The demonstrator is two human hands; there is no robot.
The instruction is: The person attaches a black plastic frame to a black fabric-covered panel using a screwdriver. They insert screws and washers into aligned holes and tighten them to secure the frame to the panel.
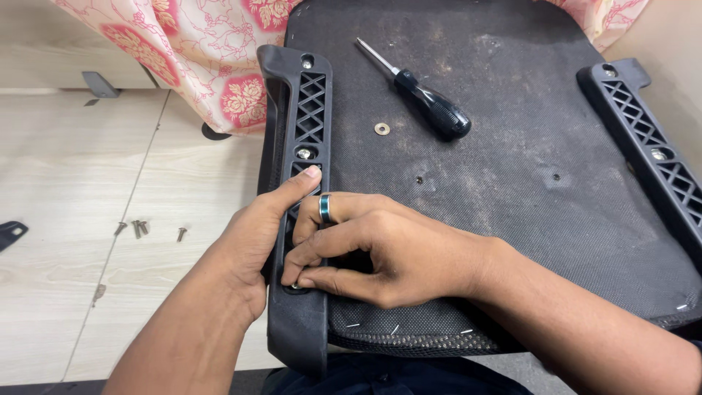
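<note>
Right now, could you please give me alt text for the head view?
Both hands, left and right, press on a black plastic armrest bracket fitted to an upturned chair seat. A screwdriver and washer lie on it; loose screws on the floor.

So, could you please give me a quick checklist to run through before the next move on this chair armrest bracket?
1. Left hand steadies the left bracket: ok.
2. Right hand fingertips are at the bracket's lower hole: ok.
3. Screw seated in that hole: cannot tell, fingers hide it.
4. Middle bolt in place: ok.
5. Screwdriver within reach on the seat base: ok.
6. Washer and floor screws lie loose: not ok.
</note>
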